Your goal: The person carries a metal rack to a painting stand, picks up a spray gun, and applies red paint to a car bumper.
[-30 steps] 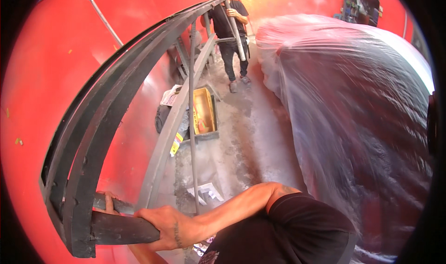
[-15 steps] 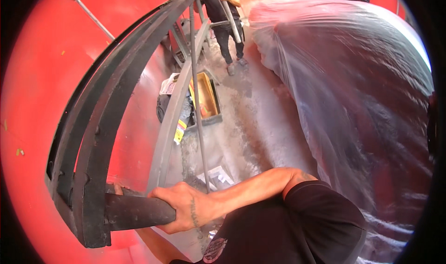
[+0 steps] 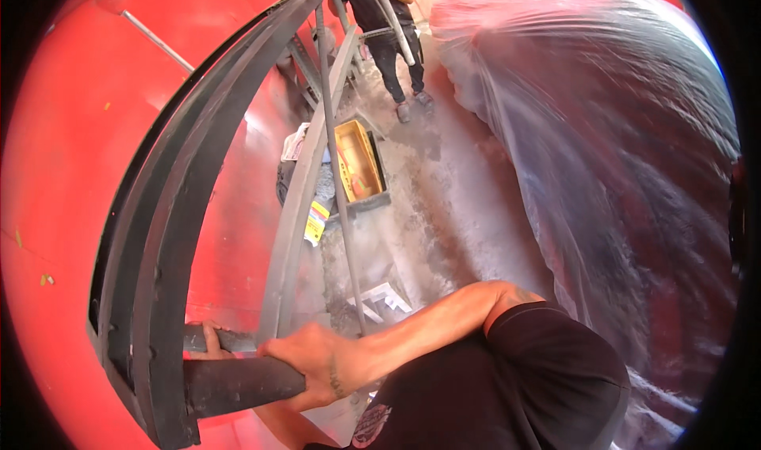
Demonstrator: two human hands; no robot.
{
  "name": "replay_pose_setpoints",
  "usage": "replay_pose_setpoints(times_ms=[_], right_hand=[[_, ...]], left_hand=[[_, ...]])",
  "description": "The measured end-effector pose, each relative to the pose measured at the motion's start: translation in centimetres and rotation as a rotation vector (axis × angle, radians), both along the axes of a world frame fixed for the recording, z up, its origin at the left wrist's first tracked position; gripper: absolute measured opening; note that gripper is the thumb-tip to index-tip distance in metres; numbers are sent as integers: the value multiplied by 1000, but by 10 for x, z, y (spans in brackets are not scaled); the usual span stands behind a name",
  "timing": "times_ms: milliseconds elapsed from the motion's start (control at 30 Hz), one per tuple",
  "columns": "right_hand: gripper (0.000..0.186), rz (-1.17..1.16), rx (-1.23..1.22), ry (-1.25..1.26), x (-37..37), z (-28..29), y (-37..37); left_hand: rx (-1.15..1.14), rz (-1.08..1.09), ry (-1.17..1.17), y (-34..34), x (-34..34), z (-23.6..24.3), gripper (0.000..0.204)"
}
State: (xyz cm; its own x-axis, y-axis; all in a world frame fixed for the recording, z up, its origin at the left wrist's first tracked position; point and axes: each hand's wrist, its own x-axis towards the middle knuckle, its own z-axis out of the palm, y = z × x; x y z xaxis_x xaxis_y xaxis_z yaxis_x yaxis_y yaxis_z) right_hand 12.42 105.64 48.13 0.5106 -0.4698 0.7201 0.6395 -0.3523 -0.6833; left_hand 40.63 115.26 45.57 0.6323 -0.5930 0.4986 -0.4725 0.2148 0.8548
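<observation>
A long dark metal frame of curved rails runs from the lower left up to a person in dark clothes, who stands at the far end with a hand on a grey tube. My right hand is closed round a thick dark tube at the near end of the frame. Behind it, my left hand has its fingers wrapped over a second, shorter tube, partly hidden by the first. A lighter grey bar and a thin rod lie along the frame's inner side.
Plastic sheeting drapes a large bulk on the right. A red wall curves along the left. On the grey floor sit a yellow box in a dark tray, bags beside it, and white scraps.
The view has tilted downward, so the person, box and sheeting sit higher in the picture. Both hands keep hold of the tubes, which appear slightly further right.
</observation>
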Motion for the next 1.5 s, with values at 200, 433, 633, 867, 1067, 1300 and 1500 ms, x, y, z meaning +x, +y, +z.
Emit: replay_pose_setpoints(times_ms=[200,433,633,867,1067,1300,1500], right_hand=[[51,-3,-52,-28,-4,-6,-23],[50,-34,-56,-13,-22,-6,-61],[50,-57,-40,52,-29,-8,-117],[48,-67,-24,89,-24,-13,-199],[43,-109,-39,70,0,-20,-269],[41,-303,-88,45,17,-16,-370],[39,-340,-96,25,31,-12,-464]], left_hand=[[-80,84,-146,-36,-28,17,19],[-134,39,-117,-72,-49,11,20],[-9,15,29,-112,-50,6,22],[-35,-17,349,-203,-80,14,23],[-54,-104,181,-283,-23,3,24],[-57,-216,28,-403,25,-2,25],[-55,-250,-64,-497,44,-2,26]])
